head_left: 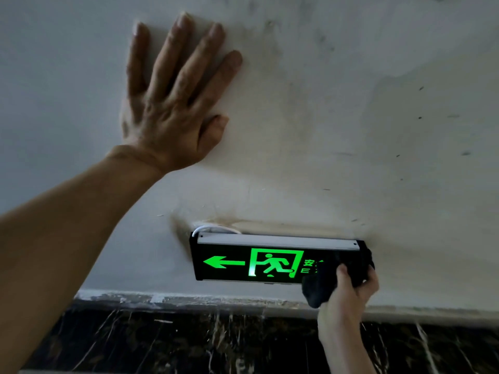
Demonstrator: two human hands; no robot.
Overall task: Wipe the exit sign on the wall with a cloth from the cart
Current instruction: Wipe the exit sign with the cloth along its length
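While pressed to exit sign [251,263], cloth [324,284] in right hand [351,292]

The scene is viewed from one head-worn wide-angle camera, aimed forward and slightly down, close to a white wall [351,117]. A lit exit sign [259,263] is framed low, dark marble skirting [189,344] lowest.
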